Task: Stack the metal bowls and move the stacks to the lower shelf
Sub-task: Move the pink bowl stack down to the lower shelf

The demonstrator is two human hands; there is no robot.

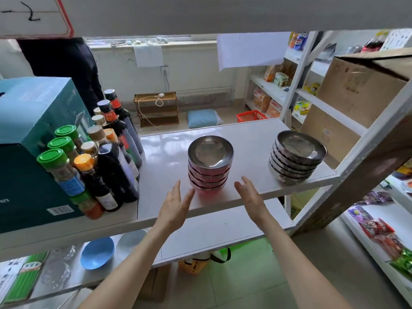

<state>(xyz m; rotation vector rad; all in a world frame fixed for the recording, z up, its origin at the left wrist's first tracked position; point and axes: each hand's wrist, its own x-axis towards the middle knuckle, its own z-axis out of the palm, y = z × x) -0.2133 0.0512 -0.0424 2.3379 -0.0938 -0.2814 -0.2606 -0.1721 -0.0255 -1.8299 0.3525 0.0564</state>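
Two stacks of metal bowls stand on the white middle shelf point(249, 139). The nearer stack point(210, 162), several bowls high, sits at the shelf's centre. A second stack point(295, 157), also several bowls, leans slightly at the right end. My left hand point(176, 206) and my right hand point(250, 197) hover on either side of the centre stack's base, fingers straight, palms facing inward, touching nothing. The lower shelf point(214, 228) shows below my hands.
Sauce bottles and spice jars point(98, 161) crowd the shelf's left part beside a teal box point(29, 139). A blue bowl point(97, 253) and a pale bowl point(131, 240) lie on the lower shelf's left. Cardboard boxes point(356, 90) sit at right behind a diagonal brace.
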